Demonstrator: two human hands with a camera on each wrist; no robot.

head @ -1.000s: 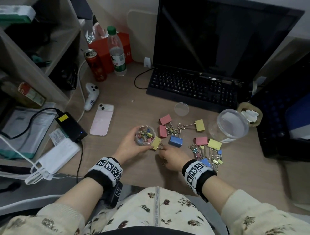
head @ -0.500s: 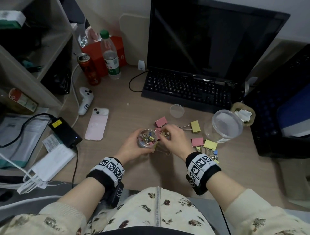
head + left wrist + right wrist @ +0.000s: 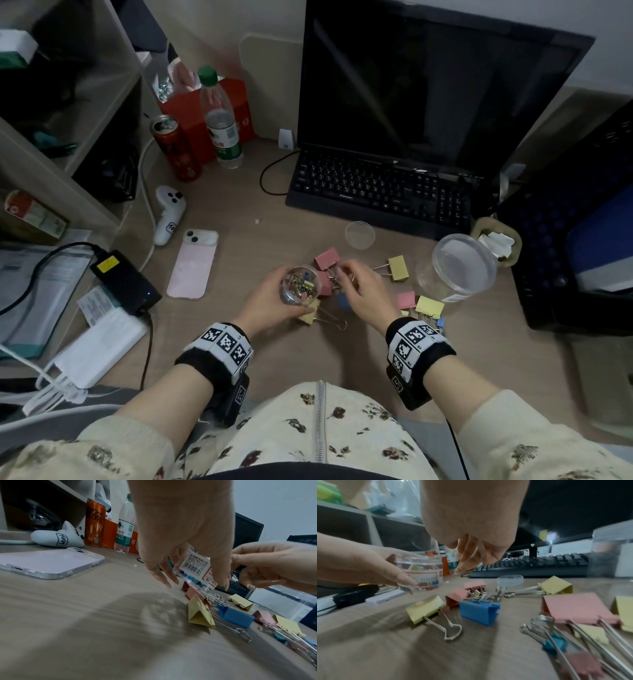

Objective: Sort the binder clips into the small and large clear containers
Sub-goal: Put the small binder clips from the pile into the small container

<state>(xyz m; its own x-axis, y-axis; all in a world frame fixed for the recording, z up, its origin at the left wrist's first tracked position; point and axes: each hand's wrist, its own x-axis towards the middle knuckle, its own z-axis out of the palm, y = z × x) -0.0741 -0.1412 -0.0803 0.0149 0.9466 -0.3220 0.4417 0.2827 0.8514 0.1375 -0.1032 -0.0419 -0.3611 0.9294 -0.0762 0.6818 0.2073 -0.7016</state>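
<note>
My left hand point(image 3: 287, 303) grips the small clear container point(image 3: 300, 283), lifted just off the desk and holding several small clips. Just right of it, my right hand point(image 3: 344, 274) pinches the wire handle of a binder clip point(image 3: 464, 573); the clip's body is hidden by my fingers. The large clear container point(image 3: 458, 268) stands open at the right. Large clips lie on the desk between the two containers: pink point(image 3: 327, 258), yellow point(image 3: 399, 268), blue point(image 3: 478, 612), yellow point(image 3: 309, 316), and a pink point(image 3: 406, 300) and yellow point(image 3: 429, 305) pair over a heap of small clips.
A small clear lid point(image 3: 359, 234) lies before the keyboard point(image 3: 380, 193). A pink phone point(image 3: 193, 265), a white controller point(image 3: 168, 214), a can point(image 3: 175, 147) and a bottle point(image 3: 222, 120) sit to the left. A black crate point(image 3: 565, 240) borders the right side.
My right hand rose from the desk beside the near yellow clip up to the small container's right side. My left hand kept hold of the container.
</note>
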